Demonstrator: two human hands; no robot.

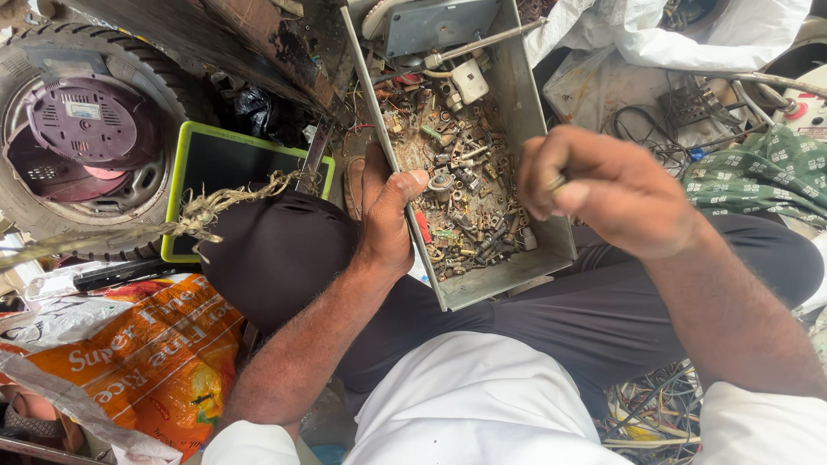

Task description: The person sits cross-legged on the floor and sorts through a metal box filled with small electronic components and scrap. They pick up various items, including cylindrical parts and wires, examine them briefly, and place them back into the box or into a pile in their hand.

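A grey metal tray [536, 112] rests tilted on my lap, filled with several rusty screws, nuts and small metal parts [461, 185]. My left hand [385, 211] grips the tray's left rim, thumb over the edge. My right hand [603, 185] hovers over the tray's right wall with fingers curled, pinching a small brass-coloured part [556, 182] at the fingertips. At the tray's far end lie a white plug [470, 79], a grey plate [435, 24] and a metal rod [482, 43].
A tyre [30, 211] with a purple appliance [82, 120] inside sits at left. A green-framed dark tablet [220, 168], frayed rope [202, 211] and orange sack [146, 362] lie nearby. Tangled wires [650, 413] lie at lower right, white plastic sheeting [689, 34] at top right.
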